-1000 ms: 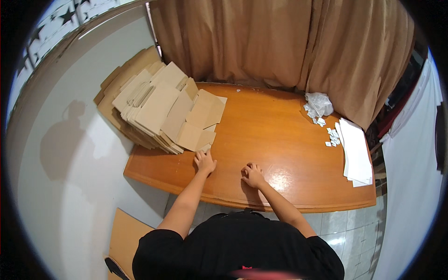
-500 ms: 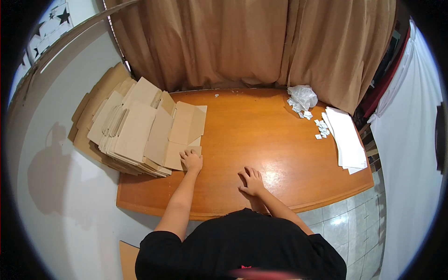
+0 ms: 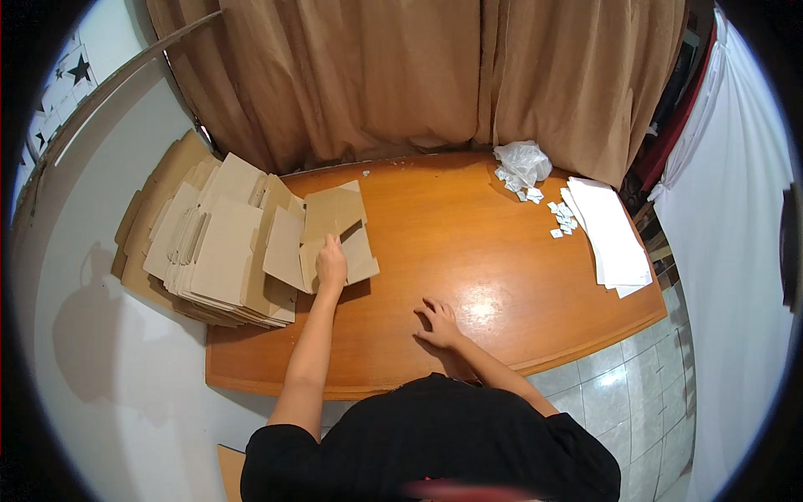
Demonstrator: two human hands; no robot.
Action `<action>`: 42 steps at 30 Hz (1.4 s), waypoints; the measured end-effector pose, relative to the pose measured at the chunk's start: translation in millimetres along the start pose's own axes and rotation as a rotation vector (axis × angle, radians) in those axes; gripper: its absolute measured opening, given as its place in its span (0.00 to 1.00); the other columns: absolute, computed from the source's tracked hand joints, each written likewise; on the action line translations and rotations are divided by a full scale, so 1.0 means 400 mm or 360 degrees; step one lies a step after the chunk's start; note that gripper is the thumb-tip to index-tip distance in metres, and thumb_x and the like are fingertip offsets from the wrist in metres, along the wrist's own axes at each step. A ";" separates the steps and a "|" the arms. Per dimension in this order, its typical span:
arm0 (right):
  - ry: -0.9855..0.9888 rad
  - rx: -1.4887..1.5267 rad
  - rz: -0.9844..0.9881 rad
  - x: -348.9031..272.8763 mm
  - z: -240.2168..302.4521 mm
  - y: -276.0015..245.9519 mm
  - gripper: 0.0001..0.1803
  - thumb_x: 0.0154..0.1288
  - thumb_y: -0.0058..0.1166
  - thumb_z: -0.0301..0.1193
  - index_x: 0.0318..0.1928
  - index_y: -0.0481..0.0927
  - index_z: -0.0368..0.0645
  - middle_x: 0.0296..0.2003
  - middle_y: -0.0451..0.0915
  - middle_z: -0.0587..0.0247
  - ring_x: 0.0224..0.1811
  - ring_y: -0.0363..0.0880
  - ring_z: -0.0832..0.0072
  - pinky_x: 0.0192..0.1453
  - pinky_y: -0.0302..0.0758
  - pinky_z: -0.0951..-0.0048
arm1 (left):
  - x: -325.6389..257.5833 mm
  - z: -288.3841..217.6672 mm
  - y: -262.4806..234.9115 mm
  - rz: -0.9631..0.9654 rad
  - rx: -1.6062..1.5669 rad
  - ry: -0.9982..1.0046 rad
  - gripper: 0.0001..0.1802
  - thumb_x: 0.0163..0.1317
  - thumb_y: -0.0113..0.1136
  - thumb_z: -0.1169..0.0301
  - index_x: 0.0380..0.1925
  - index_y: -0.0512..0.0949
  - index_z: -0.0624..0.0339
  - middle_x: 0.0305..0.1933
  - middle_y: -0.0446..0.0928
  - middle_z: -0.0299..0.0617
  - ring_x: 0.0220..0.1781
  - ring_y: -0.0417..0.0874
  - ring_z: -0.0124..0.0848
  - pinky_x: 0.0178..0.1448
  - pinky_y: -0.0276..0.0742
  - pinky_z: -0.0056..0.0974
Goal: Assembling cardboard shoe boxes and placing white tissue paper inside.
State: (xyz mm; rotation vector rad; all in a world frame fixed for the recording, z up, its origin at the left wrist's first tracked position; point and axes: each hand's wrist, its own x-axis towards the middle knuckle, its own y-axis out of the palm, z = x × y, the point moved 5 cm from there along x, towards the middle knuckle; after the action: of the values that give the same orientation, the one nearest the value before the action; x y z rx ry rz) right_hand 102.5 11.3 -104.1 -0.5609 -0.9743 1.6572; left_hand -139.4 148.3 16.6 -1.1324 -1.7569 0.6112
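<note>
A brown curtain (image 3: pixel 360 75) backs the table (image 3: pixel 418 243). Left of the frame's centre, the left hand (image 3: pixel 331 266) grasps a cardboard sheet (image 3: pixel 335 209) in its fingers; holding it level should limit bending. The right hand (image 3: pixel 442 328) has loose, empty fingers.

Black short-sleeved shirt (image 3: pixel 435 439) — reddish blur (image 3: pixel 473 489), perhaps a print

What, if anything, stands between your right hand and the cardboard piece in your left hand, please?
Nothing visible does: only bare tabletop lies between the right hand and the cardboard piece in the left hand. The white sheets lie off to the right.
</note>
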 end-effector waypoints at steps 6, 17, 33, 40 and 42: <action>0.0615 0.1680 0.0019 0.065 -0.084 -0.083 0.38 0.62 0.43 0.55 0.62 0.57 0.40 0.62 0.57 0.48 0.57 0.66 0.54 0.54 0.69 0.58 | 0.011 -0.267 -0.122 -0.0354 -0.0737 0.0265 0.08 0.66 0.41 0.71 0.32 0.66 0.65 0.23 0.73 0.58 0.28 0.75 0.57 0.29 0.67 0.51; 0.0943 0.2716 -0.0076 -0.002 -0.098 -0.339 0.46 0.57 0.31 0.67 0.68 0.46 0.52 0.64 0.51 0.45 0.62 0.59 0.47 0.54 0.66 0.41 | -0.269 -0.570 -0.054 -0.0526 -0.1423 0.0406 0.10 0.66 0.44 0.69 0.30 0.63 0.65 0.24 0.64 0.42 0.24 0.65 0.30 0.30 0.63 0.34; 0.0469 0.2087 -0.0480 0.053 -0.173 -0.677 0.29 0.48 0.41 0.15 0.56 0.65 0.33 0.49 0.72 0.57 0.53 0.70 0.70 0.59 0.64 0.69 | -0.404 -0.456 0.044 -0.0193 -0.1977 -0.0084 0.11 0.66 0.44 0.69 0.41 0.58 0.64 0.42 0.69 0.52 0.44 0.73 0.39 0.50 0.69 0.37; -0.0074 0.0870 -0.0116 0.125 -0.138 -0.756 0.30 0.47 0.37 0.13 0.56 0.66 0.32 0.53 0.72 0.52 0.59 0.67 0.67 0.62 0.60 0.72 | -0.389 -0.365 0.013 -0.0233 -0.1278 -0.0461 0.34 0.59 0.56 0.65 0.60 0.49 0.58 0.68 0.48 0.52 0.68 0.50 0.48 0.67 0.48 0.51; -0.0090 0.0731 0.0068 0.133 -0.119 -0.751 0.30 0.46 0.38 0.14 0.56 0.67 0.33 0.52 0.73 0.52 0.57 0.68 0.66 0.61 0.62 0.72 | -0.363 -0.355 0.003 -0.0324 -0.0998 -0.0366 0.37 0.56 0.59 0.65 0.61 0.50 0.59 0.68 0.47 0.52 0.68 0.49 0.48 0.67 0.47 0.53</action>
State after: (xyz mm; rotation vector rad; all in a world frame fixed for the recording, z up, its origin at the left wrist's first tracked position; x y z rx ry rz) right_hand 290.5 101.6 123.4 -0.2268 -0.5915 1.8667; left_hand 8.6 9.7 16.3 -1.3040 -2.3187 0.0539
